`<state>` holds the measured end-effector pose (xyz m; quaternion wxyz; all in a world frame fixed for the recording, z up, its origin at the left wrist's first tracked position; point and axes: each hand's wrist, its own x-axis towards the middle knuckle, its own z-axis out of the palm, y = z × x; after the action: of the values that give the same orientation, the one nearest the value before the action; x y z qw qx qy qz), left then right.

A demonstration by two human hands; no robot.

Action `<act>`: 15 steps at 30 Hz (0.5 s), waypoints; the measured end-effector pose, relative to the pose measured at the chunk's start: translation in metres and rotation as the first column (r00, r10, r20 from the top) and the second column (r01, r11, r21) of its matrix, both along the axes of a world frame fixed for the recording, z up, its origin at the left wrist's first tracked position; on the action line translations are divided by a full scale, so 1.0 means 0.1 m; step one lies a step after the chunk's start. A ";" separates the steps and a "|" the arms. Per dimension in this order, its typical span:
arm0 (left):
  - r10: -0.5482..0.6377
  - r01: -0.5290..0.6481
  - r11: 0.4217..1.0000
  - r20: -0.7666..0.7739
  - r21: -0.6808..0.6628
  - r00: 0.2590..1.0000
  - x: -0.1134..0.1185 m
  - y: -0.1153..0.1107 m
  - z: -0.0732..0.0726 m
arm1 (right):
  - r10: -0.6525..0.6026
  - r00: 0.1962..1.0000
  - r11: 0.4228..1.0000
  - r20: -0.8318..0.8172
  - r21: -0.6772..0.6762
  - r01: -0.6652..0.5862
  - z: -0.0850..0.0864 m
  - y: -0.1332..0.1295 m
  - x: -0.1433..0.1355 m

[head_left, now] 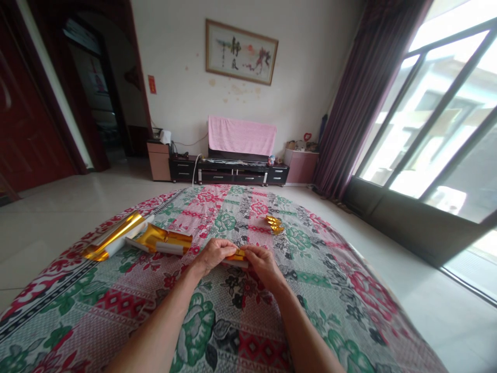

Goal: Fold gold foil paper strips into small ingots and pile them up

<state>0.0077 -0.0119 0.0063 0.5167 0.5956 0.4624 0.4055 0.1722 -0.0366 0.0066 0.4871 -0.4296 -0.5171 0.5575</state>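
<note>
Between my two hands is a small piece of gold foil paper (236,255), with a pale edge showing below it. My left hand (215,255) pinches its left end between thumb and fingers. At its right end, my right hand (262,260) grips it the same way. My fingers hide part of the foil. Beyond my right hand lie several folded gold foil pieces (275,225). Left of my hands rests a stack of gold foil sheets (165,241) with white undersides. Beside that stack is a curled gold foil sheet (116,235).
A flowered cloth (225,321) covers the round surface under my hands. Past its far edge stands a low black TV cabinet (240,173), with a pink towel (243,135) draped above it. A purple curtain (357,98) and large windows are on the right.
</note>
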 end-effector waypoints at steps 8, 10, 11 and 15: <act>-0.062 0.063 0.996 0.024 -0.063 0.998 -0.05 -0.02 0.05 | -0.015 0.998 1.000 0.060 0.020 0.014 0.02 -0.02 -0.02; -0.072 0.075 0.995 0.037 -0.067 0.997 -0.06 -0.02 0.06 | -0.023 0.997 0.999 0.071 0.039 0.020 0.02 -0.02 -0.02; -0.076 0.079 0.995 0.041 -0.067 0.996 -0.06 -0.02 0.06 | -0.026 0.997 0.998 0.076 0.054 0.022 0.02 -0.03 -0.03; -0.074 0.076 0.995 0.036 -0.069 0.997 -0.07 -0.02 0.05 | -0.031 0.995 0.994 0.092 0.104 0.021 0.04 -0.05 -0.03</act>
<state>0.0005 -0.0142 0.0117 0.5601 0.5871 0.4450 0.3790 0.1696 -0.0416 0.0103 0.4909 -0.4363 -0.5618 0.5030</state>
